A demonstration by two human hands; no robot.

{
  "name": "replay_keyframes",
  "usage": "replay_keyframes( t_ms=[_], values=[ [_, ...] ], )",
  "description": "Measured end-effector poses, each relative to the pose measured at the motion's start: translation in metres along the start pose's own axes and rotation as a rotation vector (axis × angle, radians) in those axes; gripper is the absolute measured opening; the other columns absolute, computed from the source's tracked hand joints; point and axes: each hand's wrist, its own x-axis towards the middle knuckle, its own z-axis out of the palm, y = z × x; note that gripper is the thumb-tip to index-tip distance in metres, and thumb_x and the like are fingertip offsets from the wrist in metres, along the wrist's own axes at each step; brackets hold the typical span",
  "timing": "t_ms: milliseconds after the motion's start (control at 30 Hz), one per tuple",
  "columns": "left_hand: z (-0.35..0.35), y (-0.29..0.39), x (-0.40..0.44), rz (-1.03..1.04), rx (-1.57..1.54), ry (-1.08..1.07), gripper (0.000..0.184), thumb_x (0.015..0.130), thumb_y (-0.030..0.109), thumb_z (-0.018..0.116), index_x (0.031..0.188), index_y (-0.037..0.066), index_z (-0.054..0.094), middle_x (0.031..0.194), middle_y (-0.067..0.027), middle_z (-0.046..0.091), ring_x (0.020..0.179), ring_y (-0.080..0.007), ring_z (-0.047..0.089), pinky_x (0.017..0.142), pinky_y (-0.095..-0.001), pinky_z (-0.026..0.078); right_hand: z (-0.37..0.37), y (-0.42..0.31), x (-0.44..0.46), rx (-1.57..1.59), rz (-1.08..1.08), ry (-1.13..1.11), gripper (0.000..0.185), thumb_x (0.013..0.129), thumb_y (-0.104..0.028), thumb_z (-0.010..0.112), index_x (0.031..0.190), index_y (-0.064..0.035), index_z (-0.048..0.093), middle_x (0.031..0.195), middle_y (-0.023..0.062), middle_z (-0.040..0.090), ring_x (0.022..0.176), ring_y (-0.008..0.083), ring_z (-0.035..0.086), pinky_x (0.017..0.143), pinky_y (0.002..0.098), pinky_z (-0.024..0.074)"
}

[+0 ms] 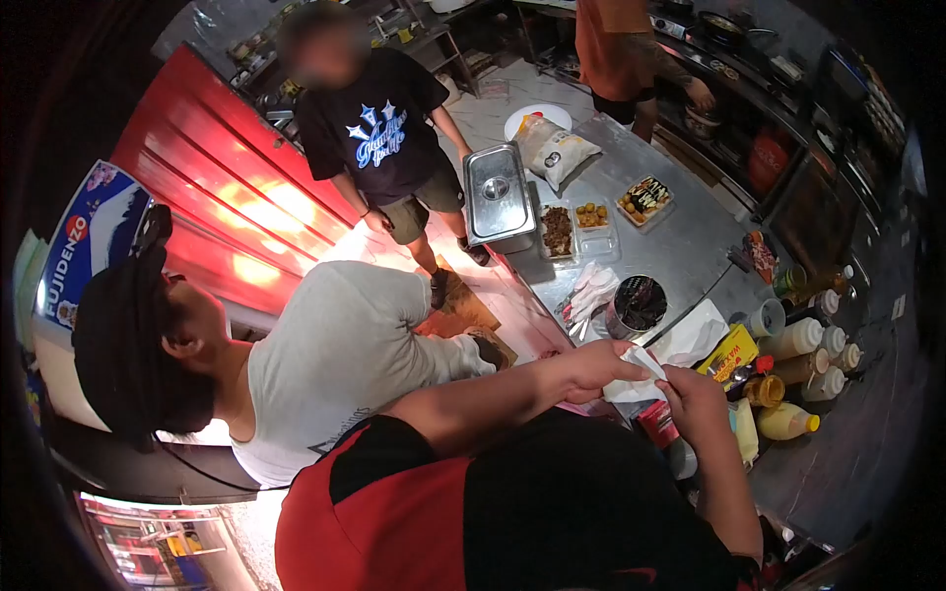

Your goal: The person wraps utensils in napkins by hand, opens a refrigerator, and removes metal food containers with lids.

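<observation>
White paper (632, 391): lower right of centre, between the two hands, above the near end of the desk (680, 258); partly hidden by fingers.
Left hand (597, 368): grip pinched on the paper's left side, thumb and fingers together.
Right hand (696, 392): grip pinched on the paper's right side, just beside the left.
Red box (658, 422): just below the paper in the frame, partly covered.
Metal tin (616, 320): above the left hand, dark contents; pale crumpled plastic (591, 292) beside it.
Yellow box (728, 354): above and right of the right hand, near a white sheet (691, 333).
Bottles (794, 339): right of frame, grouped, several pale; a yellow bottle (785, 422) lies tilted below them.
Food trays (611, 242): upper right of centre, two side by side, another apart to the right.
Lidded metal pan (500, 193): above centre, at the desk's left edge, a co-worker's hand near its rim.
Plastic bag (555, 151): right of the pan, on the desk, a white plate (527, 118) behind.
</observation>
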Motion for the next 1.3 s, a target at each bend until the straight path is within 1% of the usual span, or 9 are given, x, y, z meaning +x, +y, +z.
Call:
replay_keyframes(
  t_ms=[200, 300, 367, 500, 633, 933, 1100, 1200, 1300],
  values=[
    [0.002, 0.015, -0.004, -0.144, -0.063, 0.0, 0.042, 0.099, 0.009, 0.075, 0.139, 0.007, 0.062, 0.129, -0.009, 0.069, 0.112, -0.0234, 0.073, 0.1, -0.0402, 0.06, 0.01, 0.007, 0.0, -0.174, -0.085, 0.068, 0.036, 0.089, -0.012, 0.071, 0.124, -0.0192, 0.075, 0.081, 0.0149, 0.063, 0.08, 0.0386, 0.066, 0.071, 0.0484, 0.053],
    [-0.009, 0.01, 0.007, 0.151, 0.708, -0.089, 0.042, 0.098, 0.013, 0.076, 0.138, 0.01, 0.064, 0.129, -0.0076, 0.068, 0.108, -0.0234, 0.072, 0.098, -0.037, 0.06, 0.005, 0.016, -0.011, -0.393, -0.035, -0.018, 0.055, 0.09, -0.014, 0.07, 0.142, -0.0336, 0.068, 0.079, 0.0124, 0.06, 0.074, 0.0365, 0.063, 0.067, 0.0496, 0.0506],
    [-0.018, 0.008, 0.005, 0.48, 1.262, -0.121, 0.035, 0.098, 0.014, 0.074, 0.132, 0.008, 0.067, 0.12, -0.0066, 0.07, 0.103, -0.0206, 0.072, 0.092, -0.0342, 0.059, 0.003, 0.006, -0.015, -0.402, -0.088, -0.055, 0.036, 0.093, -0.019, 0.065, 0.128, -0.0178, 0.069, 0.089, 0.0149, 0.07, 0.082, 0.0381, 0.07, 0.07, 0.0526, 0.0543],
    [-0.004, 0.04, -0.006, -0.083, 0.503, 0.081, 0.028, 0.099, 0.011, 0.069, 0.126, 0.005, 0.069, 0.1, -0.0029, 0.074, 0.086, -0.0133, 0.07, 0.076, -0.0285, 0.056, 0.009, -0.003, 0.004, -0.156, 0.048, -0.064, 0.032, 0.097, -0.03, 0.065, 0.123, -0.0121, 0.07, 0.097, 0.0183, 0.072, 0.098, 0.0379, 0.072, 0.081, 0.0504, 0.0567],
    [0.021, 0.073, -0.003, 0.026, 0.881, 0.048, 0.026, 0.101, 0.005, 0.063, 0.126, 0.002, 0.066, 0.112, -0.0065, 0.073, 0.1, -0.0111, 0.066, 0.089, -0.0266, 0.053, -0.035, 0.012, 0.027, 0.155, 0.059, -0.35, 0.052, 0.102, -0.048, 0.065, 0.131, -0.0052, 0.067, 0.111, 0.0231, 0.075, 0.101, 0.0321, 0.075, 0.082, 0.0426, 0.0584],
    [0.05, 0.101, 0.007, -0.046, 1.113, -0.072, 0.02, 0.104, 0.01, 0.064, 0.123, 0.007, 0.069, 0.111, -0.0049, 0.072, 0.102, -0.0124, 0.063, 0.091, -0.0295, 0.051, -0.002, 0.04, 0.051, 1.376, 0.535, -0.779, 0.025, 0.094, -0.017, 0.07, 0.111, -0.0012, 0.06, 0.078, 0.0118, 0.07, 0.05, 0.0167, 0.061, 0.045, 0.0306, 0.0468],
    [0.041, 0.062, 0.01, 0.036, 0.845, -0.22, 0.034, 0.099, -0.006, 0.065, 0.129, 0.01, 0.066, 0.104, -0.0029, 0.071, 0.09, -0.0145, 0.064, 0.08, -0.0273, 0.054, -0.003, 0.034, 0.045, 0.932, 0.608, -0.74, 0.029, 0.091, -0.024, 0.072, 0.07, -0.005, 0.063, 0.059, 0.0031, 0.056, 0.046, 0.0128, 0.049, 0.044, 0.031, 0.0356],
    [0.052, 0.067, 0.008, 0.112, 1.361, -0.228, 0.038, 0.097, -0.001, 0.068, 0.133, 0.01, 0.065, 0.108, -0.0097, 0.075, 0.096, -0.0239, 0.072, 0.082, -0.0353, 0.056, -0.001, 0.033, 0.042, 0.612, 0.589, -0.81, 0.039, 0.091, -0.034, 0.074, 0.064, -0.0062, 0.065, 0.056, 0.0032, 0.057, 0.047, 0.0141, 0.054, 0.045, 0.0336, 0.0378],
    [0.055, 0.07, 0.002, 0.064, 1.552, -0.252, 0.044, 0.094, 0.005, 0.07, 0.138, 0.011, 0.064, 0.115, -0.0161, 0.075, 0.104, -0.0345, 0.074, 0.088, -0.0423, 0.057, 0.013, 0.039, 0.038, 0.729, 0.632, -0.939, 0.039, 0.089, -0.048, 0.08, 0.104, -0.0126, 0.071, 0.06, -0.0047, 0.054, 0.047, 0.0073, 0.049, 0.041, 0.0266, 0.0339]
  ],
)
